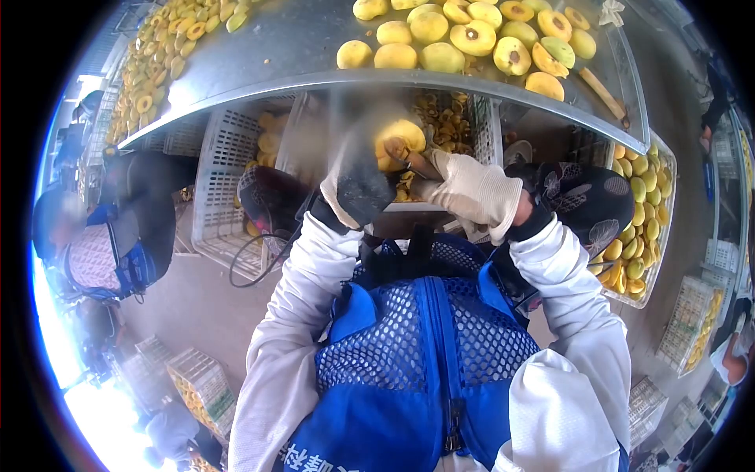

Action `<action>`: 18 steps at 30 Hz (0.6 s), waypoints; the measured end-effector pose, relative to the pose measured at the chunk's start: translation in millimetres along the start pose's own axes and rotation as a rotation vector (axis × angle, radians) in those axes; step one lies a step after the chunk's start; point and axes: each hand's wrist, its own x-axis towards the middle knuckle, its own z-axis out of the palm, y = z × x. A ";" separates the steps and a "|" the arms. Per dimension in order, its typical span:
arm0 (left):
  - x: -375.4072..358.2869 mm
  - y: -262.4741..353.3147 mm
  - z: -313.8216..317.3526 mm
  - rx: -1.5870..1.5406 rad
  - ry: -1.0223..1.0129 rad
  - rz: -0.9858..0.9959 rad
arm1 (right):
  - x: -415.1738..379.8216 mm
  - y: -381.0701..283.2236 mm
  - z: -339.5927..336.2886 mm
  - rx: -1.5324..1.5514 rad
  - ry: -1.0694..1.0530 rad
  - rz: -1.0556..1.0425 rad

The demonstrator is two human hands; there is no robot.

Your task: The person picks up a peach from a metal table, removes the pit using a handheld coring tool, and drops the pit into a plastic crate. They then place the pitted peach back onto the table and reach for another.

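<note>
My left hand (355,179), in a dark and white glove, is closed around a yellow peach (403,134) just below the table edge. The cut, brownish middle of the peach faces up. In a cream knit glove, my right hand (476,189) grips a small pitting knife (423,164), whose tip is at the middle of the peach. Its blade is mostly hidden. Beneath both hands stands a white crate (485,130) with peach scraps (444,118) in it.
Peach halves (440,57) lie on the metal table (299,47), beside a wooden-handled tool (604,96). A peach-filled crate (661,228) stands at my right, another crate (224,169) at my left. A person (118,236) sits at far left. A black cord (236,267) loops by my left arm.
</note>
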 end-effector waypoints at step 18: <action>20.0 21.4 26.3 -1.076 0.183 -0.344 | -22.1 -4.7 13.9 1.900 -0.281 0.580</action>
